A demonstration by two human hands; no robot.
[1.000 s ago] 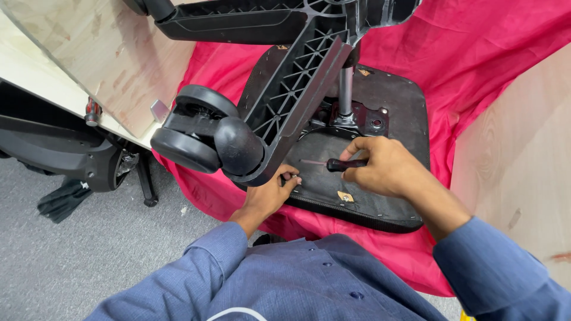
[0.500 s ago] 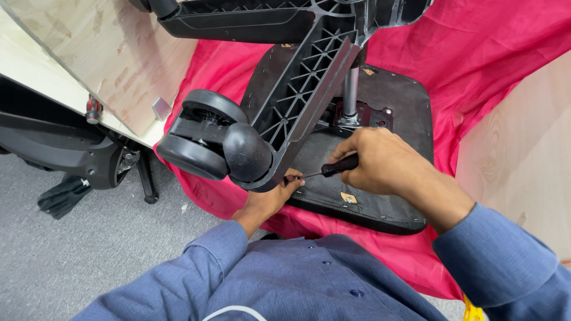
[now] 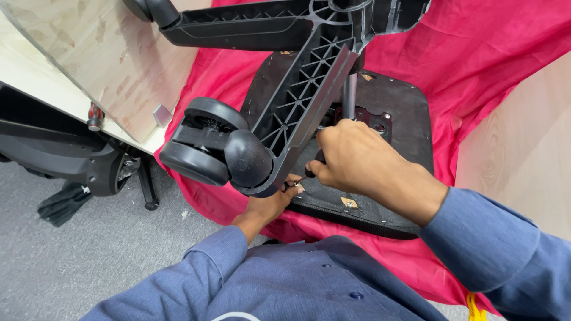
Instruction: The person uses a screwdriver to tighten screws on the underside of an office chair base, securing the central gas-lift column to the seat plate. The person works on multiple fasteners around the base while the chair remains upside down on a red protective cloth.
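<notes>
An upturned office chair lies on a red cloth [image 3: 499,53]. Its black seat underside [image 3: 398,113] faces up, and the black star base [image 3: 297,89] with a twin caster wheel [image 3: 208,142] juts toward me. My right hand [image 3: 357,157] is closed around a dark screwdriver handle [image 3: 315,166], its tip pointing left under the base arm. My left hand [image 3: 270,202] reaches beneath that arm, fingers pinched near the screwdriver tip; whatever they hold is hidden.
A pale wooden board [image 3: 89,59] leans at the upper left and another wooden panel [image 3: 523,154] stands at the right. A second black chair base [image 3: 71,160] rests on the grey carpet [image 3: 71,267] at the left.
My right hand with the screwdriver has slid left and closer to the base arm. The view has shifted nearer, so the caster now looms larger.
</notes>
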